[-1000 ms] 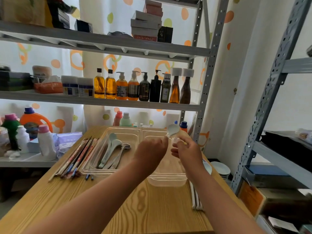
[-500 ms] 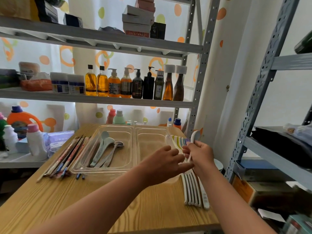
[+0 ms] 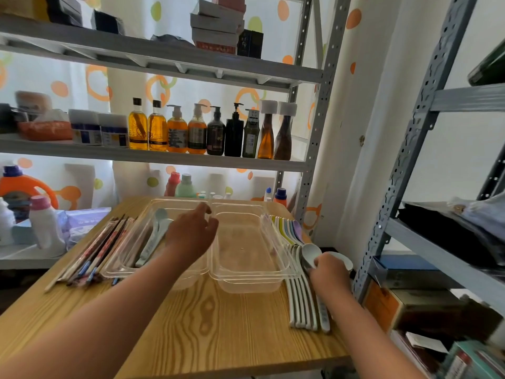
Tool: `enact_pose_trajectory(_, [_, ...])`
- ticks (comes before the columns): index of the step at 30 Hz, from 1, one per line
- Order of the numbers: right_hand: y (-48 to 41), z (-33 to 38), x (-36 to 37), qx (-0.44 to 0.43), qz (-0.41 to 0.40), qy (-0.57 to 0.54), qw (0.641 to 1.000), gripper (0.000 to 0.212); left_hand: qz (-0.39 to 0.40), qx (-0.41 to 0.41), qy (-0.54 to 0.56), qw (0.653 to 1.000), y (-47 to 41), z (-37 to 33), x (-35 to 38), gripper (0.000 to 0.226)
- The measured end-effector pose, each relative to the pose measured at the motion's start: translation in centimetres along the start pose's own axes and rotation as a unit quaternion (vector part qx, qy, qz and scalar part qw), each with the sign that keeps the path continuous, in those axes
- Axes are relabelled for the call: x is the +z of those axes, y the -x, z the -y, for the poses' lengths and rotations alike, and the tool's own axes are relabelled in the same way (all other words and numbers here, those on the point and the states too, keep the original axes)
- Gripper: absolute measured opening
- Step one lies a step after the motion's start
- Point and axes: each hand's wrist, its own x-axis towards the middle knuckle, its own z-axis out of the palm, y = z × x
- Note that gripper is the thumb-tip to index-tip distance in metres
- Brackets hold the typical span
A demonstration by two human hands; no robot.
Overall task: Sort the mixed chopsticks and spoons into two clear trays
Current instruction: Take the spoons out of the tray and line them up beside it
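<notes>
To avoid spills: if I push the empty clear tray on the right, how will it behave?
Probably light: the right tray is clear plastic and holds nothing. It would likely slide easily on the smooth wooden table. Its low, wide shape should resist tipping.

Wood-grain table [image 3: 207, 318], clear trays [image 3: 246, 272], white chopsticks [image 3: 302, 305], pastel spoons [image 3: 289, 228], amber bottles [image 3: 138, 127]

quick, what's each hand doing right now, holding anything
Left hand: open, fingers relaxed over the left tray, holding nothing.
Right hand: closed around a pale spoon beside the right tray.
</notes>
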Motion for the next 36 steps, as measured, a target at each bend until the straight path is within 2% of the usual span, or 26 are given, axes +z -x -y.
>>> enact_pose_trajectory(2, [0.2, 0.2, 0.2, -0.001, 0.005, 0.027, 1.000, 0.013, 0.025, -0.042, 0.004, 0.999, -0.2, 1.0, 0.1, 0.032])
enact_pose_trajectory(8, [0.1, 0.3, 0.5, -0.003, 0.026, 0.082, 0.996, 0.021, 0.072, -0.103, 0.019, 0.992, -0.2, 2.6, 0.4, 0.032])
enact_pose_trajectory(15, [-0.3, 0.4, -0.1, -0.006, 0.020, 0.142, 0.990, 0.022, 0.084, -0.110, 0.014, 0.990, 0.1, 2.4, 0.4, 0.035])
enact_pose_trajectory(19, [-0.2, 0.3, -0.5, -0.024, 0.024, 0.108, 0.994, 0.018, 0.090, -0.125, 0.012, 0.988, -0.1, 2.7, 0.6, 0.034])
enact_pose_trajectory(23, [-0.2, 0.3, -1.1, -0.021, 0.076, -0.006, 0.997, 0.022, 0.095, -0.132, 0.020, 0.986, -0.2, 2.8, 0.7, 0.032])
enact_pose_trajectory(36, [0.3, 0.2, -1.2, -0.025, 0.103, -0.079, 0.991, 0.032, 0.104, -0.132, 0.020, 0.986, -0.1, 2.8, 0.7, 0.031])
